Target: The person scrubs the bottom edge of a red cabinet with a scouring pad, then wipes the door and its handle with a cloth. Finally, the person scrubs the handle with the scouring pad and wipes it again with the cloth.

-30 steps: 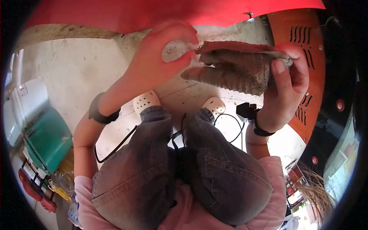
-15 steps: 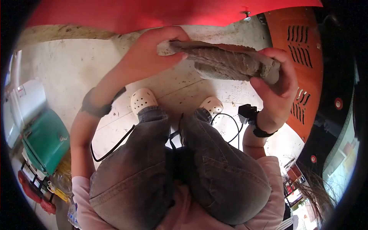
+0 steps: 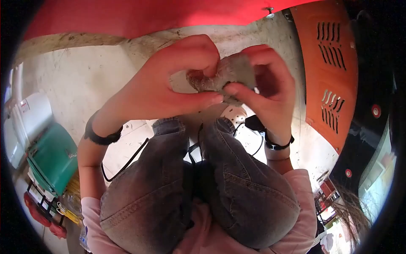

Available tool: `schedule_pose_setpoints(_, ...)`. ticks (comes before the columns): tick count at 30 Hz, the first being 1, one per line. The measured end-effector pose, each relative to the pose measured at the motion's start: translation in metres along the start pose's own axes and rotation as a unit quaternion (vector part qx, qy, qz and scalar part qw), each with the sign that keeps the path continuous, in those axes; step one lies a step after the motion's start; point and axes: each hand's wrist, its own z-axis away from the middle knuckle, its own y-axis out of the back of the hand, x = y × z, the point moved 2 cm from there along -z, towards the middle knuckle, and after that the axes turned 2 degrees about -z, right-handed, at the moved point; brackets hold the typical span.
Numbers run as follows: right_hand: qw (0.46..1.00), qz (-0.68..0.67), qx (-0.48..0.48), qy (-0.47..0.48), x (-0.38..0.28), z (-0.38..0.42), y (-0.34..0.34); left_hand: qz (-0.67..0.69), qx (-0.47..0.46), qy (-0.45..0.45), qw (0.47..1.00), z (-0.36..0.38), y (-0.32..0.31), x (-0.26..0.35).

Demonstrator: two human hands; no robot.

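A grimy grey-brown cloth (image 3: 241,70), folded thick, is held up in front of my knees. My right hand (image 3: 275,84) grips its right end, with the thumb across the lower front and the fingers behind the top. On the other side, my left hand (image 3: 182,76) has its fingers curled onto the cloth's dark brown part, and its thumb reaches along the lower edge. The cloth looks bunched and short between the two hands, and part of it is hidden behind the fingers.
A red panel (image 3: 139,19) hangs over the top of the view. An orange vented panel (image 3: 330,84) stands at the right, beside a black surface. A green bin-like container (image 3: 53,158) is at the left. Pale clogs (image 3: 234,115) rest on the dirty floor (image 3: 101,72).
My hands have come closer together, the right one moving left. The cloth, stretched out wide before, is now bunched and turned between them.
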Motion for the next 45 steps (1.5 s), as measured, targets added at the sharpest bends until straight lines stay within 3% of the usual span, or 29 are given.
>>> schedule_pose_setpoints(3,0.992,-0.12,-0.036,-0.017,0.024,0.0,-0.009,-0.028,0.024,0.0,0.999,0.004,-0.001,0.009)
schedule_pose_setpoints(6,0.993,0.01,-0.118,-0.011,0.04,-0.004,-0.007,-0.041,0.004,-0.044,0.998,0.008,0.006,0.005)
schedule_pose_setpoints(7,0.991,0.03,-0.129,-0.009,0.044,-0.004,-0.009,-0.002,0.041,-0.028,0.999,0.01,0.007,0.007)
schedule_pose_setpoints(9,0.988,0.088,-0.128,-0.015,0.057,-0.004,-0.014,0.075,0.114,0.004,0.991,0.016,0.009,0.012)
schedule_pose_setpoints(13,0.971,0.191,-0.136,0.034,0.084,-0.007,-0.019,0.036,0.185,-0.026,0.982,0.028,0.022,0.011)
schedule_pose_setpoints(19,0.966,0.214,-0.104,0.101,0.118,-0.012,-0.019,0.128,0.305,-0.015,0.944,0.05,0.042,-0.008)
schedule_pose_setpoints(23,0.986,0.105,-0.126,-0.005,0.137,-0.01,-0.017,0.169,0.434,-0.024,0.885,0.039,0.042,-0.002)
schedule_pose_setpoints(26,0.991,0.021,-0.107,-0.074,0.13,-0.01,-0.008,0.113,0.45,0.047,0.885,0.049,0.063,-0.01)
schedule_pose_setpoints(28,0.983,-0.076,-0.105,-0.131,0.123,-0.01,0.001,0.105,0.481,0.019,0.87,0.045,0.066,-0.011)
schedule_pose_setpoints(30,0.982,-0.042,-0.129,-0.129,0.113,-0.009,0.017,0.081,0.504,0.027,0.859,0.053,0.077,-0.018)
schedule_pose_setpoints(32,0.985,0.016,-0.16,-0.07,0.114,-0.01,0.03,0.045,0.495,0.022,0.868,0.056,0.08,-0.016)
schedule_pose_setpoints(37,0.96,0.154,-0.177,-0.149,0.112,-0.008,0.06,-0.055,0.477,0.024,0.877,0.06,0.081,-0.022)
schedule_pose_setpoints(40,0.974,0.129,-0.118,-0.143,0.112,-0.009,0.072,0.012,0.466,0.049,0.883,0.058,0.082,-0.032)
schedule_pose_setpoints(44,0.996,-0.02,-0.041,-0.082,0.107,-0.004,0.092,0.12,0.461,0.062,0.877,0.06,0.089,-0.052)
schedule_pose_setpoints(45,0.99,-0.098,-0.024,-0.103,0.105,0.001,0.097,0.132,0.448,0.069,0.881,0.061,0.088,-0.057)
